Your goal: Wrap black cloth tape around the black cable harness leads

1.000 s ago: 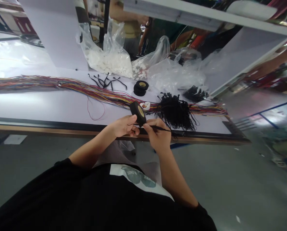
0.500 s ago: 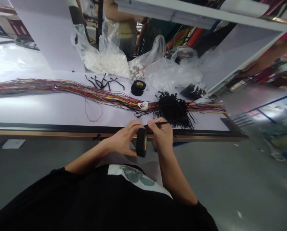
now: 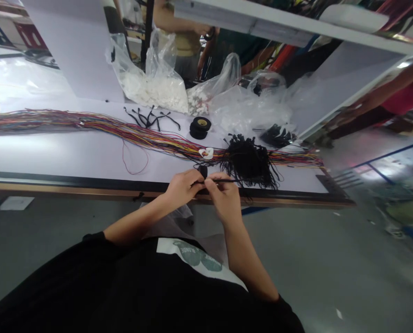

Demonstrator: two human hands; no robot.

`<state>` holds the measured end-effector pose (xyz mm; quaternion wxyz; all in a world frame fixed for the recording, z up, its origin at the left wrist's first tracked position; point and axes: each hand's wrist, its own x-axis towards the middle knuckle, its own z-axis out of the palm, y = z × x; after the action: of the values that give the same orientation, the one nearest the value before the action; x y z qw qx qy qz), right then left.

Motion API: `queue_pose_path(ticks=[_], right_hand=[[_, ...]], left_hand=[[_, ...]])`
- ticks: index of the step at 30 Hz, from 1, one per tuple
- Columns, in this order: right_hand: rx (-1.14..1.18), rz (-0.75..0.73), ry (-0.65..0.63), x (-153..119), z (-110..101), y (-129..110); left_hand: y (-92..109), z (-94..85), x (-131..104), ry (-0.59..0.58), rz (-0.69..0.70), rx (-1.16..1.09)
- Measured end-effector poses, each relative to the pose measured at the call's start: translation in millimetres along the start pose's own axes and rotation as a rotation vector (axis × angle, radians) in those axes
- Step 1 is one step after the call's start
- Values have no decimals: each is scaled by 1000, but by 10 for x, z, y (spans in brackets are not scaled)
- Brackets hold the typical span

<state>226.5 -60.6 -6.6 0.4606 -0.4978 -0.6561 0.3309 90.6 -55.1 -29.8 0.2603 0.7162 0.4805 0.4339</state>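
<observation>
Above the table's front edge (image 3: 88, 188), my left hand (image 3: 181, 188) is closed beside a black tape roll (image 3: 202, 171), with its fingertips on the tape. My right hand (image 3: 224, 196) pinches a thin black cable piece (image 3: 229, 181), whose left end meets the fingers of my left hand. A large pile of short black cables (image 3: 246, 159) lies just beyond my right hand. Behind both hands a long bundle of coloured wires (image 3: 140, 135) runs along the table, with a white tie (image 3: 206, 153) round it.
Two stacked black tape rolls (image 3: 199, 127) and several loose black cables (image 3: 151, 119) lie behind the bundle. Clear bags (image 3: 157, 92) with white parts stand at the back. A shelf panel (image 3: 352, 78) rises at the right. Other people are partly visible beyond.
The tape roll has moved up and away from my body and turned, from hanging below my left hand to beyond the fingertips. Both hands have come closer together.
</observation>
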Motion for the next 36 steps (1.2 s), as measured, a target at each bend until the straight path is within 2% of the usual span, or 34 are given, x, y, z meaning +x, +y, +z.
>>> queue_pose_path(ticks=[2,5,8,11,13,17,19,21,23,27,30,32,34,36], right_hand=[[34,69,-57,-5,16,22],[-16,69,1,0,15,37],[-112,-35,111,12,-14,51],[-65,-50,123,24,-41,73],[-8,-37,105,32,-51,82],[52,-22,14,47,-64,63],[60,-24,-22,42,-67,48],[74,-13,-42,27,-65,44],[102,20,-40,7,-53,57],[216,139,40,-3,2,125],[284,198,103,33,21,174],[236,173,130,64,-5,177],[117,107,104,84,-56,147],[9,39,39,86,-108,93]], left_hand=[[-3,12,-22,31,-3,39],[46,20,-90,76,-55,-65],[124,0,-170,89,-228,-359],[156,-55,-210,54,-420,-692],[128,-107,-198,-22,-480,-863],[10,-187,-97,-348,-536,-1148],[-31,-189,-32,-468,-580,-1227],[-36,-162,19,-510,-646,-1241],[-6,-112,30,-480,-683,-1211],[91,15,-105,-148,-508,-972],[120,64,-272,39,-262,-676],[104,53,-348,34,-47,-406],[74,17,-371,-88,111,-209],[46,-21,-342,-220,181,-176]])
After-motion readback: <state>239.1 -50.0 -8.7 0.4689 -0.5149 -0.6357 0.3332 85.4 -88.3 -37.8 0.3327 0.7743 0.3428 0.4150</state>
